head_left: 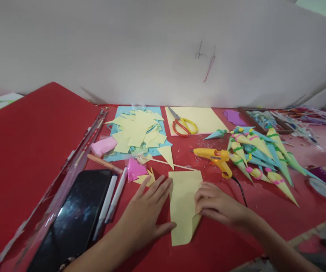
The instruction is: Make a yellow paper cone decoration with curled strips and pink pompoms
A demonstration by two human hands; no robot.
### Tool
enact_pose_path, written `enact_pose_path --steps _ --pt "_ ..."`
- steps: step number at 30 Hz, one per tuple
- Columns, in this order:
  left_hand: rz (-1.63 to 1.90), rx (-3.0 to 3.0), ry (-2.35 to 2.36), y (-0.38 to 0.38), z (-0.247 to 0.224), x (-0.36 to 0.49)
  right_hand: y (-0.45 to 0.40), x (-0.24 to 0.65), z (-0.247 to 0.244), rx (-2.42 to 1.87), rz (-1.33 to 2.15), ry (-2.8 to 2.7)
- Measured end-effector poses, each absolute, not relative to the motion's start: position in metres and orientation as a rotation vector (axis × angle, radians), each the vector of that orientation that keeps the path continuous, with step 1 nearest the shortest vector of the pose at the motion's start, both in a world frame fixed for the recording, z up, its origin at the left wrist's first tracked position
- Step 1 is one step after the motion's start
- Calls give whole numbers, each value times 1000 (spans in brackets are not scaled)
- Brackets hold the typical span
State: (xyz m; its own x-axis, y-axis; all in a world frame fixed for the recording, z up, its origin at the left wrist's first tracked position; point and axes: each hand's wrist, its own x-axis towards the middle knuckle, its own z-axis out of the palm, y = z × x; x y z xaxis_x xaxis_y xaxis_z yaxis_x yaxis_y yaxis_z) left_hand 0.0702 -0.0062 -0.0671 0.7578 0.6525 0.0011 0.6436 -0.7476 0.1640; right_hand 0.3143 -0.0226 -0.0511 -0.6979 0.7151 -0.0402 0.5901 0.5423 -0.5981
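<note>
A pale yellow paper sheet (181,204) lies on the red table between my hands. My left hand (148,207) rests flat with fingers spread, its fingertips and thumb at the sheet's left edge. With closed fingers, my right hand (216,202) grips the sheet's right edge, and the lower right corner curls up. Above the sheet are a thin white stick (174,164) and a pile of yellow paper scraps (140,128). A yellow glue gun (214,155) lies beyond my right hand, beside many decorated paper cones (283,185).
Scissors (184,124) lie on yellow paper at the back, near the white wall (151,56). A black phone (75,219), two white markers (116,196) and a pink clay packet (136,169) are left. A tray (282,126) stands back right.
</note>
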Motion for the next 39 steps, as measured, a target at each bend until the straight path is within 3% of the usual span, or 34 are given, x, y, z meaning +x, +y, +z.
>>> enact_pose_path --steps 18,39 --pt "223 2692 1172 -10 -72 81 2 273 -73 -1302 373 -2543" --pt "250 2671 1171 -13 -73 82 1 267 -81 -1384 233 -2465"
